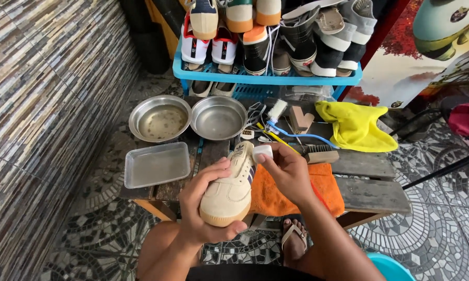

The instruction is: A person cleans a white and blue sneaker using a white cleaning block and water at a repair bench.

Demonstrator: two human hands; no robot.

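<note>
Fingers (221, 171) of my left hand (203, 208) wrap the beige sneaker (232, 187) above the desk (369, 192); right hand (289, 174) pinches a white sponge block (262, 153) against its side (scrubbing step). Next stroke needs light, even pressure.

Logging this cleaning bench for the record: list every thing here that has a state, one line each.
left hand: gripping the cream sneaker
right hand: pinching a white block
cream sneaker: held up, toe toward the camera
white block: pressed against the sneaker's side
left metal bowl: holds shallow cloudy liquid
right metal bowl: looks nearly empty
metal tray: upright, flat
yellow cloth: crumpled
orange cloth: spread out
</note>
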